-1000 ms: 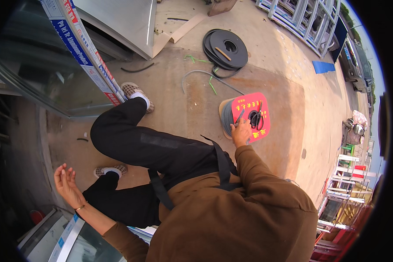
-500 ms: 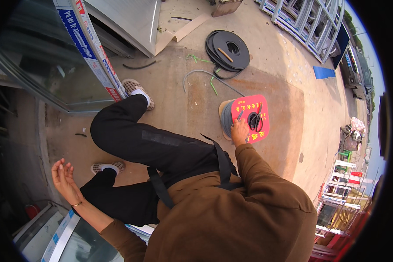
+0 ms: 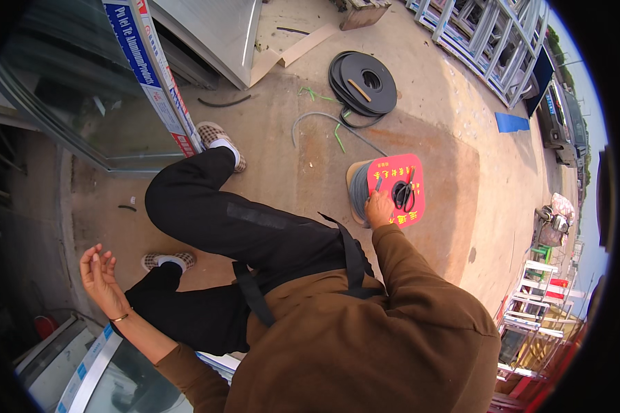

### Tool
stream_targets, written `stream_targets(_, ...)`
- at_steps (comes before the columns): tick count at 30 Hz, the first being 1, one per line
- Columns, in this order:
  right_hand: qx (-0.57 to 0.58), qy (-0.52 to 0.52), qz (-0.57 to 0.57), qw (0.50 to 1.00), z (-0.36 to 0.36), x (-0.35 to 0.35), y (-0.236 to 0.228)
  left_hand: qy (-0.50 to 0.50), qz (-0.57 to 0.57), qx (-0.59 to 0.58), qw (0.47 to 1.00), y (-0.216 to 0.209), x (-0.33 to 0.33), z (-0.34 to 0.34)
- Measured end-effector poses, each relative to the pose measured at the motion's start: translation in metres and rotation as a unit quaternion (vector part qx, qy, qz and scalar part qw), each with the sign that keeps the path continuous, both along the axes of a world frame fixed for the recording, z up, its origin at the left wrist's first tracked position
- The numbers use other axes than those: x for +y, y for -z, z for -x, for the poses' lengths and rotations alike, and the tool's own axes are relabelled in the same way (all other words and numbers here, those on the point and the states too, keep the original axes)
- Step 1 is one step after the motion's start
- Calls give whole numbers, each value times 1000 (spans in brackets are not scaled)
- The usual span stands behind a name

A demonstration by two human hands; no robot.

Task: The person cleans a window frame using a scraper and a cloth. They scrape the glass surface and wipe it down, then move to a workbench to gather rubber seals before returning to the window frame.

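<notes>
Part-sunlit concrete floor (image 3: 324, 182), glass panel (image 3: 72, 93); left hand (image 3: 103, 281) half-curled, empty; right hand (image 3: 379, 208) grips slim tool (image 3: 379, 184) at red spool (image 3: 391, 177).

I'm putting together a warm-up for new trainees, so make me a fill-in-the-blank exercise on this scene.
1. The right hand is at a spool whose top face is ____.
2. The scissors lying on that face have ____ handles.
3. The left hand, raised well away from the spool, holds ____.
4. The flat sheet on the sunlit ground is coloured ____.

Missing words: red; black; nothing; blue.
</notes>
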State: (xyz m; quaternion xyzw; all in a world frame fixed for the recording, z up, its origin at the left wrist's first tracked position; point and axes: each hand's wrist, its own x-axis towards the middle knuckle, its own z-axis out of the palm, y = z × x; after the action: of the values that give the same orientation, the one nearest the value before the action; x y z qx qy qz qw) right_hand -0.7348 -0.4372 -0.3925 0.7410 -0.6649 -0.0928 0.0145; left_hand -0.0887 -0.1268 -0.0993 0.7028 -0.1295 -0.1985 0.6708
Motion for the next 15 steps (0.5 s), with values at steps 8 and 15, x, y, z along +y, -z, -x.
stream_targets(8, -16, 10, -2, 1000, 1, 7, -33, 1, 0, 0, 1000, 0, -2, 0)
stream_targets(15, 79, 14, -42, 996, -4, -4, -18, 7, 1, 6, 1000, 2, -3, 1)
